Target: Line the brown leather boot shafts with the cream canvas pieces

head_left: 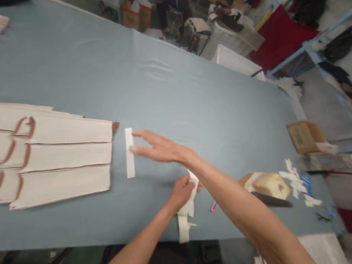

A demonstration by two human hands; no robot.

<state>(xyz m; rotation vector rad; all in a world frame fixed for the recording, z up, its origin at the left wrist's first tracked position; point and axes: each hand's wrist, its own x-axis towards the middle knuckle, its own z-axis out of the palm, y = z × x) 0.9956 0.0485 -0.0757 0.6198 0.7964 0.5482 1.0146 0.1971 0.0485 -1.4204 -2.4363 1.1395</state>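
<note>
My right hand (161, 146) reaches across the table, palm down, with thumb and fingers apart. Its fingertips are at a narrow white strip (130, 164) lying flat, one tip overlapping the strip's edge. Whether they press on it I cannot tell. Closer to the front edge, my left hand (183, 192) is closed on a white strip (193, 178), part of which is hidden by the fingers and my right forearm. More white strips (183, 226) lie below that hand, reaching the table's edge. Left of the flat strip are overlapping cream panels (70, 154) with brown curved edges.
The blue-grey table (207, 103) stretches far to the right. Beyond my right forearm are a yellowish block (272, 184), a dark blade-like piece (272, 200), a small pink item (214, 206) and white scraps (292, 178). A cardboard box (305, 136) and blue shelving (317, 58) stand at the right.
</note>
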